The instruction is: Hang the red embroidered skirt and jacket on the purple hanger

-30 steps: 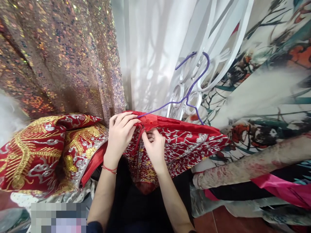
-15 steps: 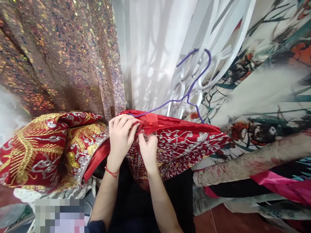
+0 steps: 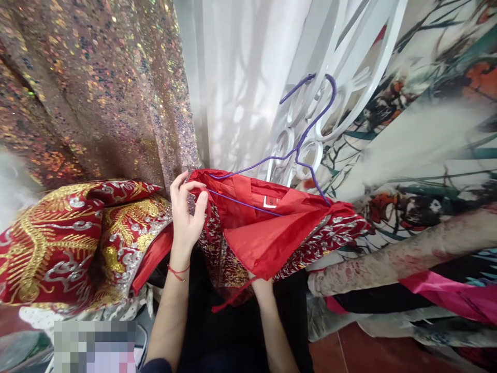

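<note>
Apparently, a red garment (image 3: 246, 216) on a purple hanger (image 3: 297, 148) is being opened: left hand (image 3: 186, 225) loosely curved at its edge, thumb apart; right hand (image 3: 263, 286) grip hidden by the flap (image 3: 266, 248). Continuing calls for steadying the cloth.

One head cam, worn by the person, facing forward and down. Near range: forearms (image 3: 171, 311) enter from bottom edge, red garment (image 3: 267, 241) mid-frame. White backdrop (image 3: 248, 77) beyond, top centre; floor (image 3: 361, 347) shows lower right. Wide field.
</note>
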{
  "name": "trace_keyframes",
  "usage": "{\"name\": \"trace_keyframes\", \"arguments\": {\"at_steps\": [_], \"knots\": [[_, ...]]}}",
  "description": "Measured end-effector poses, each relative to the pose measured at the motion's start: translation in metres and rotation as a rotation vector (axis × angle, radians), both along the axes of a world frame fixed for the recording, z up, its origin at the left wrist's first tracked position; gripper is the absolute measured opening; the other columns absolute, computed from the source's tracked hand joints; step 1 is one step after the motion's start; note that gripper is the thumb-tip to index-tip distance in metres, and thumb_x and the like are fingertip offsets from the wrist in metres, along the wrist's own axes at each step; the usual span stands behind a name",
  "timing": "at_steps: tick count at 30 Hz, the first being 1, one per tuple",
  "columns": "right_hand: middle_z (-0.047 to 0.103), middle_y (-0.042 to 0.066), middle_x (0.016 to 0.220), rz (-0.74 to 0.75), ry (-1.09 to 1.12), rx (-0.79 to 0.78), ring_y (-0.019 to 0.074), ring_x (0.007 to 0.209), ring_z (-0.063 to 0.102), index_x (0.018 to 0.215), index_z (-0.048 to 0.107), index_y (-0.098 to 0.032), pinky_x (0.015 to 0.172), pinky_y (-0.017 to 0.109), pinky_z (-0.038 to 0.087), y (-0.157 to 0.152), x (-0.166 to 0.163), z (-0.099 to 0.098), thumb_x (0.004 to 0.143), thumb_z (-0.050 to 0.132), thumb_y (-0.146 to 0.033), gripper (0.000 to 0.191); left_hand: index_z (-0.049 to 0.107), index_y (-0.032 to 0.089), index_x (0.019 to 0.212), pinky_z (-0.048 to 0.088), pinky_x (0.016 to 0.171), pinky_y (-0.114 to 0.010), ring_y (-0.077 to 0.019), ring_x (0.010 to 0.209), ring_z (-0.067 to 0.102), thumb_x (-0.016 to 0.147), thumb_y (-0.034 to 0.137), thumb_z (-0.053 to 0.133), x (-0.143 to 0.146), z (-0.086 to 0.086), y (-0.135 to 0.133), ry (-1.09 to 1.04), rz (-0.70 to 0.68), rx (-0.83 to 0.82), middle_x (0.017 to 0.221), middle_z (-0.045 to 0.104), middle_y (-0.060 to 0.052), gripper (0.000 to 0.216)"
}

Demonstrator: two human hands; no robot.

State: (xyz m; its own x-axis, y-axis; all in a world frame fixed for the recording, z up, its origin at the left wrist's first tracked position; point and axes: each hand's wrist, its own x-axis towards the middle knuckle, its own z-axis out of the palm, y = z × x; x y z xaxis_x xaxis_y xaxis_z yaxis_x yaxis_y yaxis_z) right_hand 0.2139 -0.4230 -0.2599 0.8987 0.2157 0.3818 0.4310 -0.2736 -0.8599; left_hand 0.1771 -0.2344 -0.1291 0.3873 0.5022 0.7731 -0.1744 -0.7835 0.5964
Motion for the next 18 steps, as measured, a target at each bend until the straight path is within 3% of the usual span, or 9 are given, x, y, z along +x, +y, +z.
{"name": "trace_keyframes", "arguments": {"at_steps": [3,5,7,8,10,12,15,18], "knots": [[0.064,0.004,0.093,-0.154,-0.174,0.088,0.0187,0.078,0.062,0.112,0.062,-0.018,0.072,0.036,0.056,-0.041,0.015,0.031,0.094,0.062,-0.038,0.026,0.047,0.022,0.129,0.043,0.114,-0.042,-0.0254,0.135,0.052,0.088,0.043,0.070,0.018,-0.005,0.004,-0.053,-0.064,-0.141,0.139,0.051,-0.014,0.051],[0.061,0.011,0.112,-0.258,-0.465,0.099,0.0231,0.093,0.063,0.128,0.054,-0.020,0.074,0.038,0.056,-0.058,0.025,0.060,0.086,0.071,-0.031,0.046,0.039,0.021,0.135,0.045,0.113,-0.042,-0.0252,0.131,0.055,0.085,0.042,0.074,0.033,-0.008,0.009,-0.087,-0.040,-0.201,0.138,0.052,-0.016,0.064],[0.047,0.019,0.139,-0.337,-0.738,-0.051,0.0339,0.123,0.053,0.141,0.046,-0.023,0.091,0.050,0.053,-0.066,0.035,0.085,0.080,0.078,-0.029,0.069,0.042,0.020,0.135,0.043,0.115,-0.042,-0.0252,0.131,0.055,0.086,0.040,0.072,0.047,-0.009,0.015,-0.084,0.032,-0.199,0.137,0.055,-0.017,0.061],[0.037,0.021,0.149,-0.360,-0.815,-0.165,0.0393,0.134,0.042,0.143,0.046,-0.025,0.100,0.058,0.047,-0.069,0.040,0.095,0.080,0.078,-0.029,0.071,0.045,0.019,0.134,0.042,0.115,-0.042,-0.0250,0.130,0.055,0.088,0.039,0.069,0.052,-0.009,0.019,-0.072,0.065,-0.187,0.136,0.057,-0.016,0.055],[0.023,0.018,0.161,-0.392,-0.860,-0.353,0.0459,0.145,0.026,0.139,0.054,-0.029,0.107,0.069,0.034,-0.074,0.052,0.107,0.083,0.073,-0.028,0.059,0.053,0.019,0.128,0.043,0.112,-0.040,-0.0235,0.125,0.059,0.093,0.038,0.062,0.059,-0.009,0.026,-0.036,0.097,-0.161,0.132,0.062,-0.014,0.041],[0.017,0.012,0.166,-0.414,-0.860,-0.430,0.0475,0.148,0.021,0.129,0.062,-0.032,0.107,0.071,0.029,-0.081,0.066,0.112,0.086,0.070,-0.026,0.045,0.059,0.018,0.123,0.047,0.107,-0.038,-0.0217,0.115,0.063,0.096,0.038,0.057,0.064,-0.010,0.033,-0.005,0.095,-0.150,0.124,0.067,-0.012,0.033],[0.031,0.011,0.163,-0.376,-0.904,-0.422,0.0424,0.144,0.036,0.119,0.067,-0.031,0.106,0.064,0.034,-0.098,0.085,0.118,0.086,0.069,-0.024,0.034,0.062,0.017,0.120,0.045,0.107,-0.037,-0.0223,0.113,0.062,0.091,0.039,0.065,0.075,-0.013,0.042,-0.013,0.122,-0.130,0.121,0.067,-0.011,0.037],[0.056,0.011,0.145,-0.167,-0.865,-0.431,0.0320,0.126,0.058,0.112,0.068,-0.029,0.098,0.048,0.045,-0.115,0.098,0.134,0.088,0.065,-0.020,0.025,0.066,0.017,0.116,0.046,0.105,-0.034,-0.0216,0.109,0.063,0.086,0.040,0.071,0.089,-0.013,0.046,-0.047,0.048,-0.208,0.115,0.069,-0.009,0.039]]}}
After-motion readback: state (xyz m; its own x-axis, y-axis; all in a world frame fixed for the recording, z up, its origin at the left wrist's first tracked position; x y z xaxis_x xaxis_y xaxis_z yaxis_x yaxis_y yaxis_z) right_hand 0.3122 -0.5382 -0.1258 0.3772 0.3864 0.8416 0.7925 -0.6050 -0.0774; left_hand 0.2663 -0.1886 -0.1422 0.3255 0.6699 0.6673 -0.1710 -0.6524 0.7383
